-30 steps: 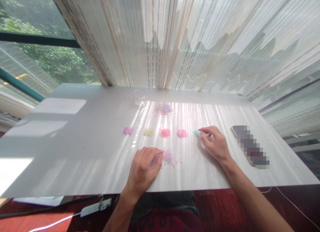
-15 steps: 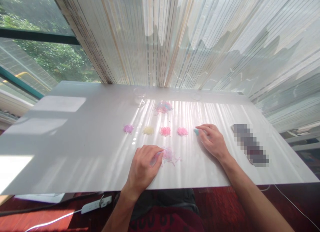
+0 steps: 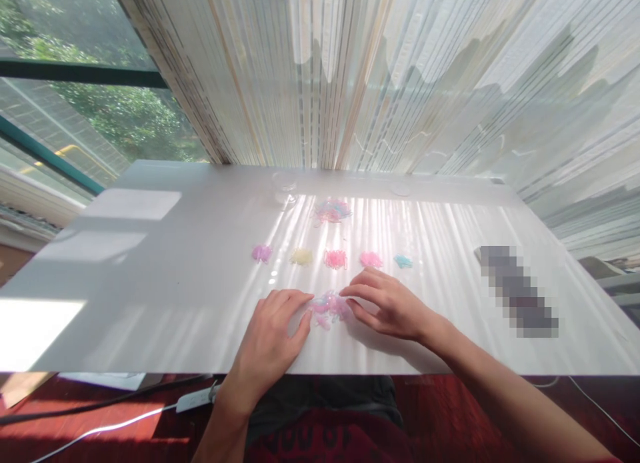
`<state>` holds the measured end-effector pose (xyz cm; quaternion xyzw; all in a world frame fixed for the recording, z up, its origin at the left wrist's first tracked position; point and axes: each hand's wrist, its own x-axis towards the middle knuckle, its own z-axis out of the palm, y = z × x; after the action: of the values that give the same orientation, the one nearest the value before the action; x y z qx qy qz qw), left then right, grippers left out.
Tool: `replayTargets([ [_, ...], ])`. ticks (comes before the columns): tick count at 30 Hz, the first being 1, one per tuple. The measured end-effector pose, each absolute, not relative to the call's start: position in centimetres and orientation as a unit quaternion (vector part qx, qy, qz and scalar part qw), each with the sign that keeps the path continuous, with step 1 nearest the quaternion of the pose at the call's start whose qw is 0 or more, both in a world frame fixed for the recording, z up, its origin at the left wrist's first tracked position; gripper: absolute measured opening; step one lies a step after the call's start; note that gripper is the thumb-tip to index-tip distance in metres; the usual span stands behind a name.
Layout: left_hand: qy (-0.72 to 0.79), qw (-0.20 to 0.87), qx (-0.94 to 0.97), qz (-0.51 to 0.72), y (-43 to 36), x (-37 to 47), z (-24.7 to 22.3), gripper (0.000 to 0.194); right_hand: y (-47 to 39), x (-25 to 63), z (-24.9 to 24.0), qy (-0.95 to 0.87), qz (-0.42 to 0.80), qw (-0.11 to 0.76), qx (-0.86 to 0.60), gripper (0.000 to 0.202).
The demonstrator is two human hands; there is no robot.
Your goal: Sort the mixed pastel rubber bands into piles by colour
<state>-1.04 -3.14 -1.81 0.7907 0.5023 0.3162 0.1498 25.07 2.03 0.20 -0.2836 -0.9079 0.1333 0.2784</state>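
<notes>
A mixed heap of small translucent pink, lilac and bluish pieces point(image 3: 329, 308) lies on the white table near its front edge; their exact kind is too small to make out. My left hand point(image 3: 274, 326) rests at the heap's left side, thumb and fingers apart. From the right, my right hand point(image 3: 393, 304) reaches the heap's other side, its fingers also spread. Beyond them runs a row of small sorted heaps: purple point(image 3: 261, 253), yellow point(image 3: 301, 256), red-pink point(image 3: 335, 258), pink point(image 3: 371, 259) and blue point(image 3: 403, 260).
Farther back lies a larger heap of mixed colours point(image 3: 333, 211), with a clear container point(image 3: 285, 191) to its left and a clear round lid point(image 3: 401, 190) to its right. A pixelated dark object point(image 3: 517, 290) lies at right. A fringed curtain point(image 3: 320, 76) hangs behind the table.
My right hand has left the blue heap and come left to the mixed heap. That heap looks more compact now. My left hand's thumb and fingers are farther apart.
</notes>
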Motion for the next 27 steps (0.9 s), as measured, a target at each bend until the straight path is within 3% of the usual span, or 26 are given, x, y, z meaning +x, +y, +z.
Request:
replayTargets([
  [7,0.506,0.149,0.796,0.297,-3.5,-0.9,-2.0,0.016,3.4,23.7,-0.4,-0.909,0.233,0.232,-0.257,0.032],
  [13,0.496,0.146,0.799,0.306,-3.2,-0.1,-2.0,0.008,2.7,24.1,-0.9,-0.886,0.279,0.25,-0.273,0.018],
  [27,0.496,0.152,0.801,0.299,-3.1,-0.7,-1.2,0.009,3.2,26.0,-0.3,-0.889,0.258,0.233,-0.298,0.024],
])
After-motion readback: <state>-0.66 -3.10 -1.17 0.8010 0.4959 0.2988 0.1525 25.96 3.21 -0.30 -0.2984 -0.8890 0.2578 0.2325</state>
